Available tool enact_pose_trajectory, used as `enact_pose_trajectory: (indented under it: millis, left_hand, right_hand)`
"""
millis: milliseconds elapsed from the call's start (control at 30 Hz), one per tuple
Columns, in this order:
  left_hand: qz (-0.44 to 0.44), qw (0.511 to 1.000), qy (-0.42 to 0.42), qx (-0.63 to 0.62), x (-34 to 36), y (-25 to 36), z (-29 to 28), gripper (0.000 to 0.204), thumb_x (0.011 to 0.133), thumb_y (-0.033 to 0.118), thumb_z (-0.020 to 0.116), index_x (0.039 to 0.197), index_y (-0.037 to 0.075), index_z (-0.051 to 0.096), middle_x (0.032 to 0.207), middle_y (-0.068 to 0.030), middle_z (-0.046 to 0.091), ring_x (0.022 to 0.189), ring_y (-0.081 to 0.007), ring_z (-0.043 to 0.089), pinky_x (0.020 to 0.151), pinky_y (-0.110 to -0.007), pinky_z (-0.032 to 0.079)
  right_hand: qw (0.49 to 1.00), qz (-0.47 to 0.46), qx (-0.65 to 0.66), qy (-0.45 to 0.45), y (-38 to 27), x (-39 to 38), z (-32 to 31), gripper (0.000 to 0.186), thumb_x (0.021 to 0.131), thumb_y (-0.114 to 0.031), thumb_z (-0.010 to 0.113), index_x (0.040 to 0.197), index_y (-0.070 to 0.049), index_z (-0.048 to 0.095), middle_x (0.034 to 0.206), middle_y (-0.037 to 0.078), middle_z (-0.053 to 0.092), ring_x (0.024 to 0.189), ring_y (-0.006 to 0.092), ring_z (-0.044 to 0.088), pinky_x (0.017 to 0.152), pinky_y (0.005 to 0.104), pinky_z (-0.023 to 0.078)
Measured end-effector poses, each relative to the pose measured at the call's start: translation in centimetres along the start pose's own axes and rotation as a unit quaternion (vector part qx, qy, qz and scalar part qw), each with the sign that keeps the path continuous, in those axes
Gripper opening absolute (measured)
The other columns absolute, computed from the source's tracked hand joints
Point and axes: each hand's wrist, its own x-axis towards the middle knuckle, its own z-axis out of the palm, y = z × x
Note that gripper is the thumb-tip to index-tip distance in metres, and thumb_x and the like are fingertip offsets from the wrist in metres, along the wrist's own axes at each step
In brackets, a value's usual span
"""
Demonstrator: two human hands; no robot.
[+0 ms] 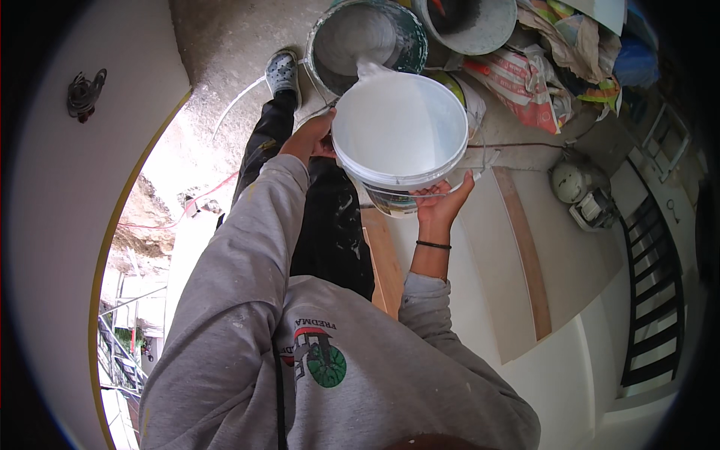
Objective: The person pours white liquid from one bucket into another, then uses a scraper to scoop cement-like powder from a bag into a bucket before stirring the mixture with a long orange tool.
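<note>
I hold a white plastic bucket (400,127) tilted away from me, full of white paint. A stream of white paint (367,69) runs from its far lip into a larger round bucket (409,34) standing on the floor. My left hand (312,137) grips the white bucket's left side. My right hand (442,201) supports it from below at the near rim, with a black band on the wrist. My grey sleeves and dark trousers fill the lower middle of the view.
A second grey tub (480,26) stands behind the large bucket, next to crumpled paper sacks (525,82). Wooden boards (525,247) lie on the floor to the right. A black railing (652,277) runs at far right, and a white curved wall (67,225) at left.
</note>
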Motion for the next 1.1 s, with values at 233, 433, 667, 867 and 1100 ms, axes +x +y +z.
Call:
enact_pose_trajectory:
  millis: [233,433,667,867,1100]
  left_hand:
    - [0.004,1.0,0.013,0.001,-0.8,0.0,0.8,0.062,0.097,0.062,0.041,0.138,0.016,0.047,0.131,-0.0098,0.058,0.118,-0.0291,0.057,0.101,-0.054,0.044]
    - [0.035,0.999,0.014,0.011,-1.2,-1.3,1.2,0.068,0.095,0.066,0.042,0.139,0.014,0.046,0.132,-0.01,0.056,0.119,-0.0291,0.055,0.101,-0.052,0.044]
    - [0.147,0.986,0.039,0.062,-1.5,-4.4,1.9,0.064,0.097,0.064,0.038,0.13,0.012,0.054,0.112,-0.0107,0.064,0.1,-0.0261,0.064,0.088,-0.049,0.052]
    - [0.268,0.96,0.068,0.055,-4.4,-7.9,3.4,0.058,0.098,0.059,0.039,0.125,0.011,0.057,0.104,-0.0082,0.065,0.09,-0.0203,0.066,0.078,-0.043,0.057]
    - [0.307,0.951,0.034,0.022,-13.0,-12.5,4.7,0.054,0.099,0.052,0.046,0.127,0.006,0.044,0.102,-0.0058,0.053,0.082,-0.018,0.061,0.077,-0.042,0.058]
  right_hand:
    - [1.0,-0.008,-0.007,-0.019,-0.1,0.4,-0.6,0.075,0.075,-0.079,0.05,0.078,-0.004,0.048,0.085,0.012,0.053,0.076,0.0232,0.051,0.07,0.04,0.048]
    - [1.0,0.003,-0.005,-0.007,0.8,2.0,-2.9,0.082,0.074,-0.081,0.047,0.087,0.0,0.052,0.092,0.016,0.056,0.082,0.026,0.053,0.077,0.0406,0.047]
    - [0.995,0.003,0.024,-0.092,2.9,4.7,-7.4,0.092,0.074,-0.083,0.042,0.1,0.004,0.054,0.111,0.02,0.056,0.098,0.0289,0.053,0.088,0.0438,0.044]
    - [0.984,0.0,0.088,-0.154,4.0,5.9,-10.3,0.098,0.076,-0.08,0.041,0.122,0.007,0.049,0.132,0.02,0.047,0.121,0.0339,0.046,0.103,0.0504,0.038]
    - [0.964,-0.01,0.1,-0.246,1.5,0.1,-14.0,0.107,0.08,-0.079,0.037,0.142,0.008,0.034,0.147,0.019,0.039,0.137,0.034,0.036,0.112,0.0485,0.031]
